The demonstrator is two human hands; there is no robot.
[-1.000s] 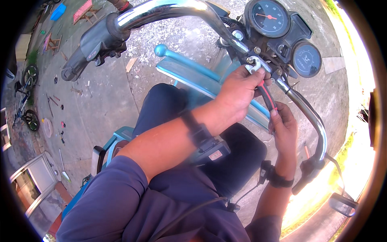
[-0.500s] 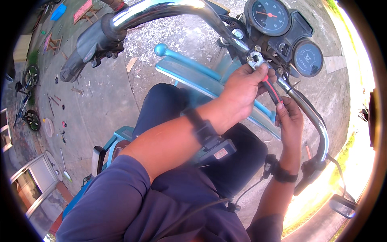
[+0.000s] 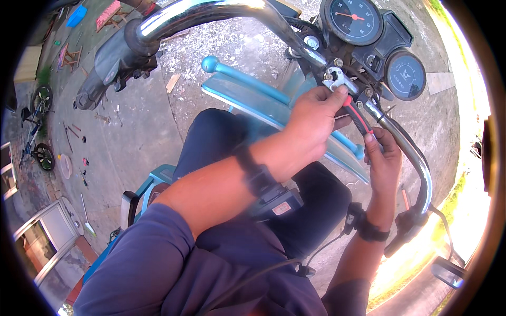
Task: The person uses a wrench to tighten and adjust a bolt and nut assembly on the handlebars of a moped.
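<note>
An adjustable wrench with a black and red handle lies slantwise at the middle of the chrome handlebar. Its silver jaw is at a bolt on the handlebar clamp; whether it grips the bolt firmly I cannot tell. My left hand pinches the wrench close to its head, thumb on top. Lower down, my right hand holds the end of the handle between thumb and fingers. Some fingers of both hands are hidden behind the tool and the palms.
Two round gauges, a speedometer and a smaller dial, sit beyond the clamp. A black grip ends the bar at left. Blue plastic bodywork lies below the bar. Loose tools and a bicycle are on the ground at left.
The wrench handle's lower end has swung slightly right, and my right hand has moved right with it. My left hand keeps its hold near the head.
</note>
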